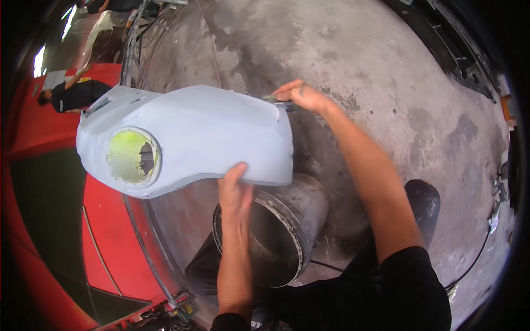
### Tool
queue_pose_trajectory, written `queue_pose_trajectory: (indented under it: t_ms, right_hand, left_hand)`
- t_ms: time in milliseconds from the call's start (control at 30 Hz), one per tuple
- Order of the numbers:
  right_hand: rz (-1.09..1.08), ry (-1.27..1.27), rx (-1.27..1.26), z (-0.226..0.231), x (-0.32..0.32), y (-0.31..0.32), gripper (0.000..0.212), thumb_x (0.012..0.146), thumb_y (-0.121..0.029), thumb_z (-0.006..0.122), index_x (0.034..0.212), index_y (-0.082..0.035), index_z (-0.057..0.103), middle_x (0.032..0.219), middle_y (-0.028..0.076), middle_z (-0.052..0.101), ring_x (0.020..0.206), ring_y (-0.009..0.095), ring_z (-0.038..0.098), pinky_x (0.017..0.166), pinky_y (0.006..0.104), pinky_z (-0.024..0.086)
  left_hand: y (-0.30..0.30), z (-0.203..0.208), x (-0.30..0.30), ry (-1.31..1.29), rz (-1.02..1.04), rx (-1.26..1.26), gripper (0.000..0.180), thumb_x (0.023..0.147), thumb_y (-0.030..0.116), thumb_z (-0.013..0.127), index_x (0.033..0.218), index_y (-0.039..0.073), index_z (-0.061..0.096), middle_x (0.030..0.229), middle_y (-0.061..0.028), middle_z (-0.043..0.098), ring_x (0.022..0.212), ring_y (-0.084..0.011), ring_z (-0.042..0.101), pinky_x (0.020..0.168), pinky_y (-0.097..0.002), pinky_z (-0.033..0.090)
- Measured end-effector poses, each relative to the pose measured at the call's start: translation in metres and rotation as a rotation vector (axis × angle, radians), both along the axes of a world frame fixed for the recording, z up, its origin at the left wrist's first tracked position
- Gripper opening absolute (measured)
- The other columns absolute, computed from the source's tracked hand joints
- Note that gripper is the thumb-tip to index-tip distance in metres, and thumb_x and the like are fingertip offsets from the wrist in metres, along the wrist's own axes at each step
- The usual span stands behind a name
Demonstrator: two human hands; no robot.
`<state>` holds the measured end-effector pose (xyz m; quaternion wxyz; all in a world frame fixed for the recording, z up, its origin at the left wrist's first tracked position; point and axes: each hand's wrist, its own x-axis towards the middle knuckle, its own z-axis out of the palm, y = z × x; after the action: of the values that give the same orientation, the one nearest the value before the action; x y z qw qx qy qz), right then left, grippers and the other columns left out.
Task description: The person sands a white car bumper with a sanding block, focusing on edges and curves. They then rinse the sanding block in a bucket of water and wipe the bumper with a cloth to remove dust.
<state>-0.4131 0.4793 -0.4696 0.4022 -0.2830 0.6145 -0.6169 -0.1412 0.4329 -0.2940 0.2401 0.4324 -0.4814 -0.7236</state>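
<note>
A pale grey, curved body panel [210, 127] with a matt surface spans the middle of the head view, above an upright-looking bucket. Toward its left end is a round opening with torn yellow-green lining [126, 157]. My left hand [234, 190] grips the panel's near edge, thumb on top and the other fingers hidden beneath. At the far right corner my right hand [301, 96] has its fingers pinched together. A small, thin, tan-greenish piece [270, 98] shows at those fingertips, against the panel's edge; its kind is unclear.
A grey bucket [309, 207] with a smeared rim stands close below the panel. On the left is a red vehicle [107, 231] with dark glass. A person in a dark shirt [80, 95] is beside it. Stained concrete floor [353, 49] extends right; a dark cable [477, 259] lies there.
</note>
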Motion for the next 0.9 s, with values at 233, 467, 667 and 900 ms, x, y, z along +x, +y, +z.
queue_pose_trajectory:
  t_ms: [233, 467, 667, 900]
  right_hand:
    - [-0.451, -0.366, -0.247, 0.025, 0.096, 0.037, 0.034, 0.101, -0.018, 0.065, 0.132, -0.007, 0.071, 0.12, 0.008, 0.074, 0.112, 0.018, 0.065, 0.1, 0.0326, 0.05]
    - [-0.435, -0.635, -0.351, 0.007, 0.113, 0.034, 0.037, 0.1, -0.019, 0.066, 0.134, -0.003, 0.069, 0.126, 0.007, 0.071, 0.116, 0.017, 0.062, 0.105, 0.0322, 0.045]
    - [-0.438, -0.531, -0.307, -0.004, 0.088, 0.001, 0.04, 0.099, -0.02, 0.066, 0.134, -0.001, 0.068, 0.132, 0.014, 0.07, 0.123, 0.023, 0.063, 0.109, 0.0357, 0.044]
    - [-0.215, 0.147, 0.039, 0.036, 0.077, 0.068, 0.057, 0.101, -0.007, 0.057, 0.153, -0.03, 0.052, 0.134, 0.018, 0.063, 0.119, 0.032, 0.06, 0.104, 0.0409, 0.048]
  left_hand:
    - [-0.005, 0.01, 0.017, -0.029, 0.008, -0.014, 0.055, 0.08, 0.014, 0.079, 0.128, -0.003, 0.058, 0.126, -0.0129, 0.064, 0.119, -0.0293, 0.063, 0.105, -0.0483, 0.051]
    - [-0.01, 0.005, 0.02, -0.034, 0.023, -0.013, 0.06, 0.079, 0.012, 0.077, 0.134, -0.003, 0.056, 0.13, -0.0128, 0.062, 0.123, -0.0306, 0.06, 0.109, -0.0496, 0.047]
    - [-0.015, -0.004, 0.02, -0.027, -0.02, 0.009, 0.059, 0.082, 0.014, 0.076, 0.135, -0.002, 0.055, 0.131, -0.0134, 0.063, 0.124, -0.0308, 0.061, 0.108, -0.0506, 0.049]
    - [-0.013, 0.004, 0.024, -0.022, 0.0, -0.034, 0.056, 0.084, 0.015, 0.075, 0.135, 0.0, 0.055, 0.131, -0.013, 0.063, 0.124, -0.0304, 0.062, 0.108, -0.0508, 0.05]
